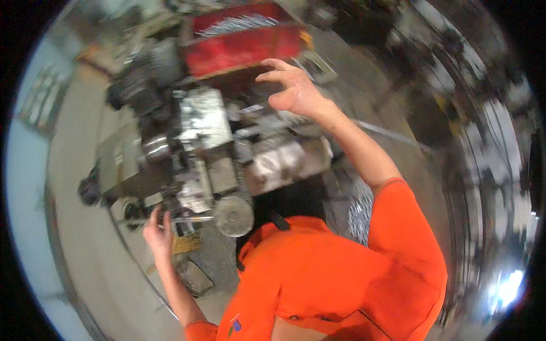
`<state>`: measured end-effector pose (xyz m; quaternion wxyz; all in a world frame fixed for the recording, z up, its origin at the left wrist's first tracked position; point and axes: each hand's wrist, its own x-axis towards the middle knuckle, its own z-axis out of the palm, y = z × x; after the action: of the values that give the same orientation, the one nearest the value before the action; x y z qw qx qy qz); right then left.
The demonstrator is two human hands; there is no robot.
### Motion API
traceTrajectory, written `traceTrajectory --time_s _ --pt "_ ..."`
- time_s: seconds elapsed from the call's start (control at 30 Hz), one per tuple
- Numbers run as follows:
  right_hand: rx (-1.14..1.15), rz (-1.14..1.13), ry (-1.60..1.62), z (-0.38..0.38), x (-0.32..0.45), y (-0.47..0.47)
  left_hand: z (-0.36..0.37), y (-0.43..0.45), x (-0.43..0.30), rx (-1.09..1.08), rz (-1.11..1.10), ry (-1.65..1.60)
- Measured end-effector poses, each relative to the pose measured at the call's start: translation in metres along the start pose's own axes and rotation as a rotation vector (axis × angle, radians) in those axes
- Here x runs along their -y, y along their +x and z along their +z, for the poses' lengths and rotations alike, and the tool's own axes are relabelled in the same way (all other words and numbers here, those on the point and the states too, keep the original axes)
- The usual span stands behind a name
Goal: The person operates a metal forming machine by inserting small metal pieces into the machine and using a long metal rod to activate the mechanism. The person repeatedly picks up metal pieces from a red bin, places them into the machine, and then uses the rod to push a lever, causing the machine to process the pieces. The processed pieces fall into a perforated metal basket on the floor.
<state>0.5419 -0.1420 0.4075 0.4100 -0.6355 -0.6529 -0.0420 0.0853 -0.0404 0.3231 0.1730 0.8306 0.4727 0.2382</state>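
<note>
My left hand [158,236] is at the near left side of a metalworking machine [222,172], its fingers around a thin metal rod [192,219]. The rod's right end reaches a round metal disc [233,216]. Blur hides how firmly the fingers close. My right hand [294,91] hovers over the far right of the machine with fingers apart and nothing in them. Just beyond it stands a red metal tray [245,53] holding many slim metal pins [239,24]. A shiny metal plate [204,115] lies on the machine between my hands.
A dark motor-like unit [140,91] stands at the machine's left. A pile of small metal pieces [360,213] lies by my right elbow. A cable [132,255] crosses the floor at left. Blurred metal stock or racking [490,140] lines the right side.
</note>
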Motion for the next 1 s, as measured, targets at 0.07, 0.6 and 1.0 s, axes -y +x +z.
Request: traceTrajectory --time_s 0.07,0.6,1.0 --pt "0.054 0.275 0.048 -0.037 -0.016 -0.070 0.037 0.011 0.020 0.041 -0.172 -0.398" --pt "0.913 1.257 -0.579 -0.019 -0.101 -0.471 0.086 0.032 0.050 0.251 -0.190 -0.080" --pt "0.694 1.456 -0.573 -0.014 -0.104 -0.456 0.084 0.027 0.020 0.146 -0.124 0.013"
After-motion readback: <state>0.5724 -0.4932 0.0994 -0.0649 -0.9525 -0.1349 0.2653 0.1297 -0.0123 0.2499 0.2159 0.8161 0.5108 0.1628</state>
